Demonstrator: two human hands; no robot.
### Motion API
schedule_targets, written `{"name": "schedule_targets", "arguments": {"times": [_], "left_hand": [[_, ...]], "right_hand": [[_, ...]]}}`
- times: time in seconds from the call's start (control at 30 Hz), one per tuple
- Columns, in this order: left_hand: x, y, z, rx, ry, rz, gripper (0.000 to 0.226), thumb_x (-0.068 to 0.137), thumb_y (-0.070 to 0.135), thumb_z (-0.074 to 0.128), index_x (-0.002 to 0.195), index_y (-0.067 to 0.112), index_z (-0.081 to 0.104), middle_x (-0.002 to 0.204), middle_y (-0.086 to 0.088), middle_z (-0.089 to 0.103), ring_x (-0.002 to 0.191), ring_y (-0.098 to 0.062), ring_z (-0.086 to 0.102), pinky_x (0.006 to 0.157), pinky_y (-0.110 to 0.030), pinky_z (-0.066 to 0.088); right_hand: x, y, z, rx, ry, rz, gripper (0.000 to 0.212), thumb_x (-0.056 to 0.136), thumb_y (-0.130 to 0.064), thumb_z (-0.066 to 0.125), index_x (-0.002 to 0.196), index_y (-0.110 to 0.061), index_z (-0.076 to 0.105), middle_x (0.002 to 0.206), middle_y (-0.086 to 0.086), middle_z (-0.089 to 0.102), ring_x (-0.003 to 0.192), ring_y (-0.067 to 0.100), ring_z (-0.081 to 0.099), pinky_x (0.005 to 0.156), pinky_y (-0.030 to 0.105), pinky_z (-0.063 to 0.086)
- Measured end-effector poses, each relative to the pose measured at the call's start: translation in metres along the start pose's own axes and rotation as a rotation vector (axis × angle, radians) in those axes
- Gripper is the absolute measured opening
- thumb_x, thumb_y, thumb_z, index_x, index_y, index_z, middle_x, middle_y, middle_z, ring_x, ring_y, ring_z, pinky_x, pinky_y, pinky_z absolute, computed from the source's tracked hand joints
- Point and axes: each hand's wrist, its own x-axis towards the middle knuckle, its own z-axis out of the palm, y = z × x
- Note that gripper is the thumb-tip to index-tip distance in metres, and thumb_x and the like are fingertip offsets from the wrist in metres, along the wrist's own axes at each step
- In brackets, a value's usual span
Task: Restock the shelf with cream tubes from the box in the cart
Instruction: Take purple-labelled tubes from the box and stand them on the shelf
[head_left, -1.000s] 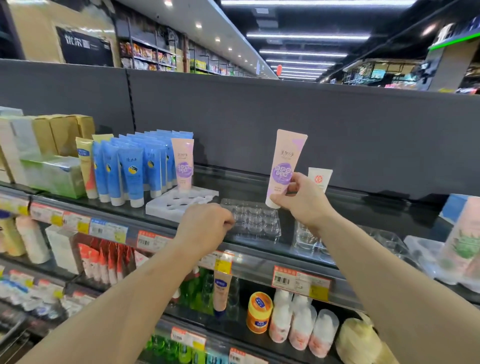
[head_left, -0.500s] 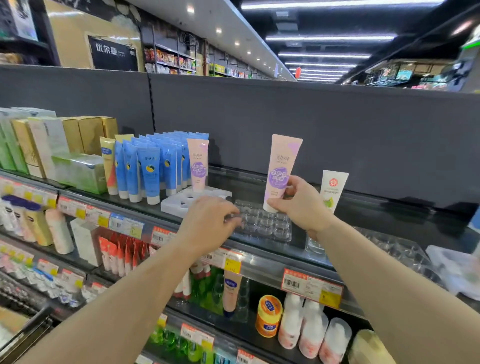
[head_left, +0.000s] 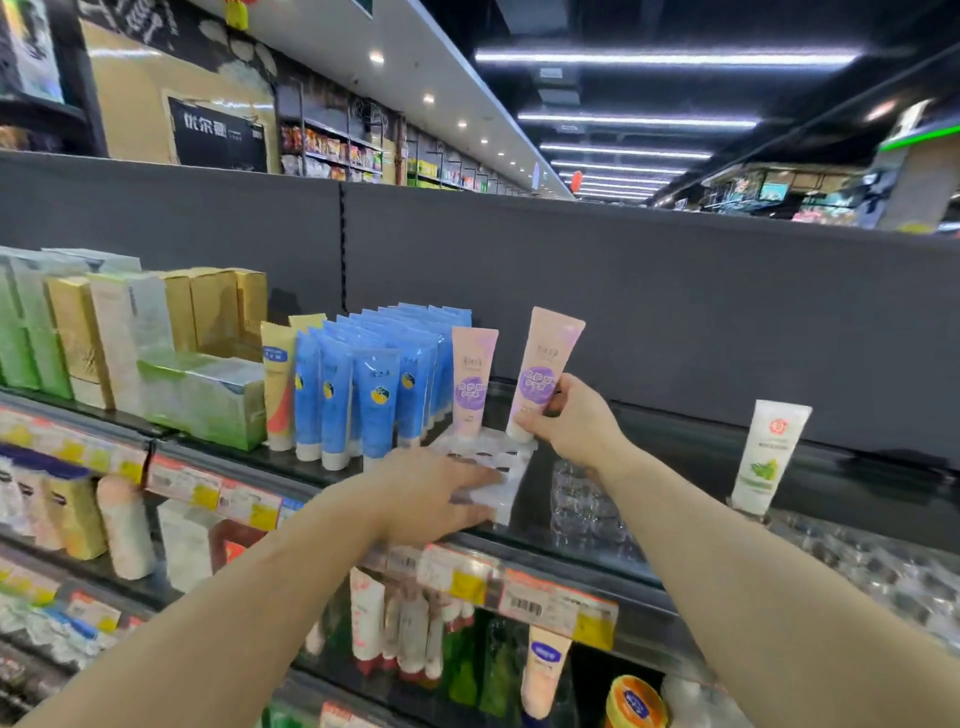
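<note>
Gripping pink tube (head_left: 543, 371), right hand (head_left: 571, 423) over white tray's (head_left: 511, 457) edge

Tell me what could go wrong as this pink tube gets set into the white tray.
The right hand holds the pink tube tilted, so its cap may miss a tray hole and tip. It may also knock the standing pink tube beside it. The white tray could slide if the left hand lets go.

top shelf (head_left: 675, 452), dark, against a grey back panel. left end: green and gold boxes (head_left: 130, 332). then blue tubes (head_left: 374, 384), a white holed tray (head_left: 498, 457) bearing a pink tube (head_left: 470, 384), clear trays (head_left: 587, 499), a white tube (head_left: 769, 457) toward the right end.
</note>
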Motion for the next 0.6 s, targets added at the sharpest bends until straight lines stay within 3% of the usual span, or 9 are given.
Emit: {"name": "schedule_targets", "arguments": {"times": [0.23, 0.37, 0.47, 0.6], "left_hand": [[0.022, -0.021, 0.008, 0.038, 0.018, 0.131, 0.044, 0.101, 0.047, 0.035, 0.145, 0.051, 0.030, 0.155, 0.014, 0.034, 0.141, -0.021, 0.033, 0.115, -0.050, 0.020], [0.025, -0.028, 0.009, -0.039, 0.047, 0.197, 0.042, 0.100, 0.046, 0.038, 0.143, 0.048, 0.036, 0.154, 0.020, 0.032, 0.139, -0.019, 0.034, 0.111, -0.045, 0.033], [0.027, -0.031, 0.012, -0.035, 0.061, 0.244, 0.042, 0.100, 0.046, 0.035, 0.142, 0.047, 0.037, 0.153, 0.014, 0.037, 0.137, -0.021, 0.037, 0.107, -0.049, 0.038], [0.029, -0.034, 0.017, -0.012, 0.101, 0.255, 0.039, 0.100, 0.046, 0.032, 0.138, 0.049, 0.036, 0.138, 0.005, 0.052, 0.121, -0.024, 0.049, 0.095, -0.048, 0.047]], "right_hand": [[0.015, -0.004, 0.022, -0.178, -0.027, 0.111, 0.039, 0.086, -0.021, 0.072, 0.121, -0.019, 0.053, 0.103, -0.009, 0.060, 0.092, 0.010, 0.056, 0.079, 0.024, 0.042], [0.012, -0.005, 0.024, -0.219, -0.008, 0.151, 0.039, 0.088, -0.020, 0.070, 0.123, -0.018, 0.054, 0.109, -0.005, 0.062, 0.094, 0.012, 0.057, 0.079, 0.025, 0.042], [0.008, -0.005, 0.028, -0.306, -0.018, 0.177, 0.040, 0.088, -0.016, 0.069, 0.124, -0.017, 0.053, 0.107, -0.006, 0.059, 0.096, 0.014, 0.056, 0.080, 0.025, 0.041], [0.004, -0.006, 0.035, -0.336, -0.002, 0.215, 0.038, 0.089, -0.016, 0.066, 0.124, -0.015, 0.052, 0.107, -0.004, 0.058, 0.096, 0.015, 0.055, 0.081, 0.025, 0.040]]}}
